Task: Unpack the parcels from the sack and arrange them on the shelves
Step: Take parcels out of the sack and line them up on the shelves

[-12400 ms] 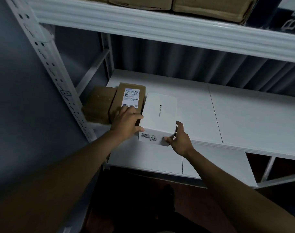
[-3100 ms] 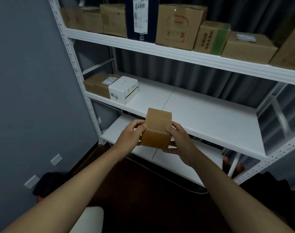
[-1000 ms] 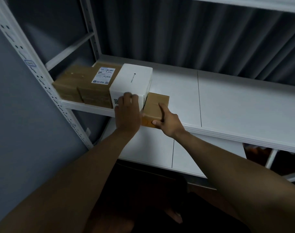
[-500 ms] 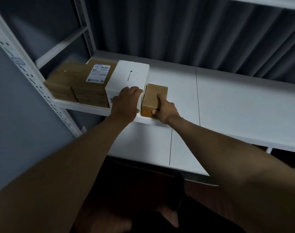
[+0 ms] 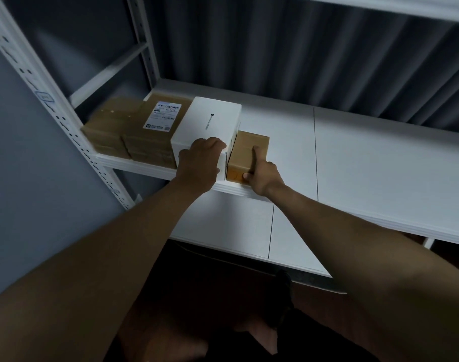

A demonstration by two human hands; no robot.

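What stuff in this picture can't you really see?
Head view only:
- Label on a brown parcel: print too small to read.
- White box front: covered by the left hand.
- Leftmost brown parcel: blurred, its near corner behind the shelf post.
- Small brown parcel: right side covered by the right hand.
- The sack: out of frame.

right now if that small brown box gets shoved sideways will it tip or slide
The small brown box will probably slide, not tip: it sits low and flat on the smooth white shelf. It looks stiff, with crisp edges under the right hand. Leftward the white box likely blocks it.
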